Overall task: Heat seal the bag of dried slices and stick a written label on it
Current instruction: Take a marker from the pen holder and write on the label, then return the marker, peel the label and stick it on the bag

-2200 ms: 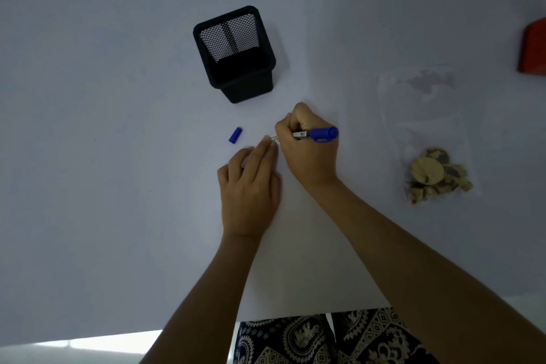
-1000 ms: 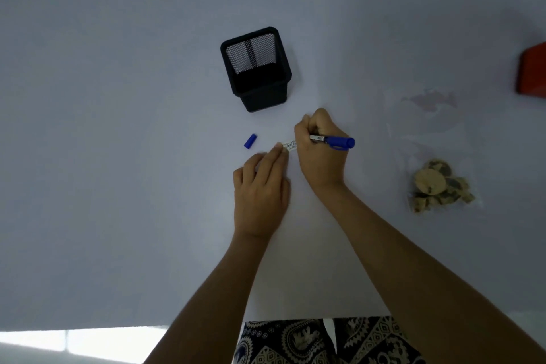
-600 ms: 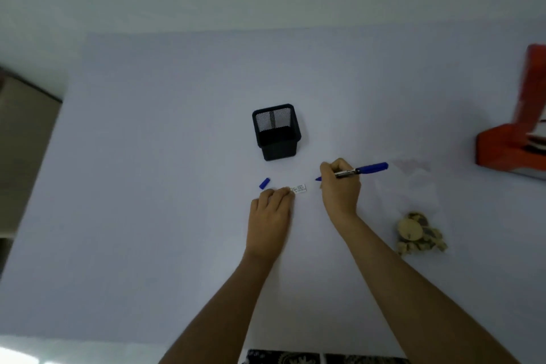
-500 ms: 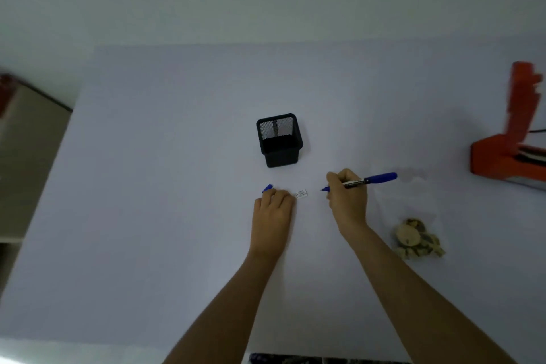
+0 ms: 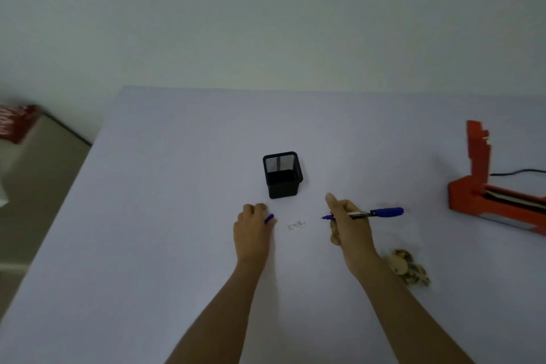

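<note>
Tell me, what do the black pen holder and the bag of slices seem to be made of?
The pen holder looks like black metal mesh with a matte finish: light shows through fine holes in its far wall. The bag seems to be thin clear plastic film, since the dried slices show through and its edges almost vanish against the table.

The scene is dim and flat, with a cool grey-blue cast over the bench [image 5: 177, 245]. Soft, faint shadows lie just beside both hands [image 5: 252, 233]. Motion blur smears the red shapes far left and far right of the hands. Wide-angle distortion bends the edges.
</note>
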Motion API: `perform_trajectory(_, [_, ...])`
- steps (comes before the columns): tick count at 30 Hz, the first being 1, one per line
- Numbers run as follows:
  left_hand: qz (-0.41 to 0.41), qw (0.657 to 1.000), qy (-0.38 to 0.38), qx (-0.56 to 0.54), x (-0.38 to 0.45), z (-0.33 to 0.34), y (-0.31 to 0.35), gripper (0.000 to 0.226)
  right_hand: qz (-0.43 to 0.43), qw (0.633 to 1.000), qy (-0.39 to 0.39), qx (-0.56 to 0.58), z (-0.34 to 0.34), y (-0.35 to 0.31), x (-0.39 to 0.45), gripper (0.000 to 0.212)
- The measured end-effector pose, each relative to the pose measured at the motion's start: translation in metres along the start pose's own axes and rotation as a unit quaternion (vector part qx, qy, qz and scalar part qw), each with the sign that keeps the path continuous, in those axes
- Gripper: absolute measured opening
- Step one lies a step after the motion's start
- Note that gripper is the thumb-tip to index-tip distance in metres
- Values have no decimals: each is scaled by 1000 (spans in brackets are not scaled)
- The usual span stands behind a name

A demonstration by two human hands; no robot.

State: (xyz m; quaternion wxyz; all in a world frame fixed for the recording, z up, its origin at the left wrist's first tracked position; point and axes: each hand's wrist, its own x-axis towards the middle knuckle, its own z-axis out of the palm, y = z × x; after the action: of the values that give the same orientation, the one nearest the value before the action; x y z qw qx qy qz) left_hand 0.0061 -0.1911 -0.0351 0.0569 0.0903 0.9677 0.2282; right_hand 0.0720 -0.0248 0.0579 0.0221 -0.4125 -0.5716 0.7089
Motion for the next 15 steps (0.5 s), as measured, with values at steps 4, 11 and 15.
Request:
perform_trajectory(4, [-18,998,-40,-51,1,-8,5,16,15,997,-75,2,4,-21,-21,9])
perform_trajectory(11, [-144,782,-60,-604,-18,-139,76,22,-106,982,-152,42,15,-83,-81,13])
perform_trajectory(15, [-93,717,-104,-683,-26,-208,105,22,-183,966,-180,34,34,-119,-116,10])
